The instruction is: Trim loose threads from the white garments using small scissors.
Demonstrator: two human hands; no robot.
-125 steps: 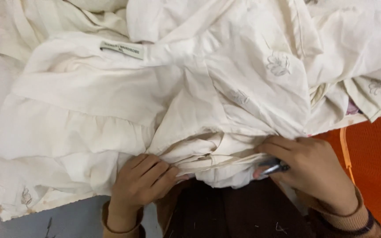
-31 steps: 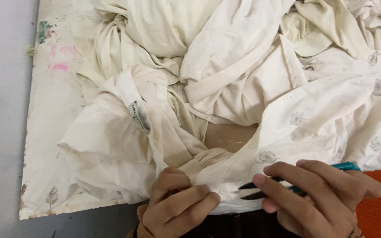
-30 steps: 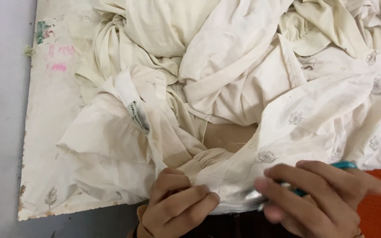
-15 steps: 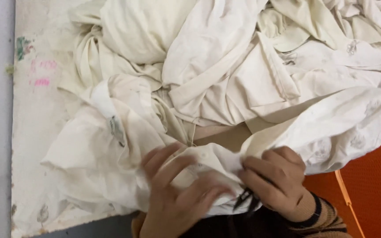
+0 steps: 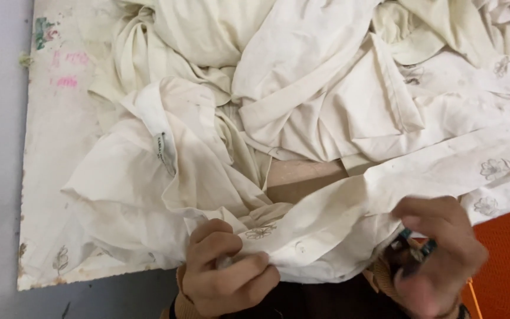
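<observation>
At the near edge of the worktable (image 5: 48, 147), we have our left hand (image 5: 225, 274) curled shut on a fold of the cream garment (image 5: 302, 236), thumb and fingers pinching its hem just beside a small embroidered flower (image 5: 260, 231). Our right hand (image 5: 438, 254) is closed around a small teal-handled tool (image 5: 414, 242), likely a thread snip, held against the cloth's edge. We judge the work to be mid-way on this piece: the hem is gathered and held taut between both hands, while the rest of the garment lies spread and rumpled across the table, its label (image 5: 163, 150) turned up. A heap of similar cream cloth (image 5: 326, 88) lies behind it. We cannot tell which edges are already trimmed. The right hand is motion-blurred, so the tool's blades and its exact contact with the cloth are hard to make out, and both wrists are cut off by the frame
</observation>
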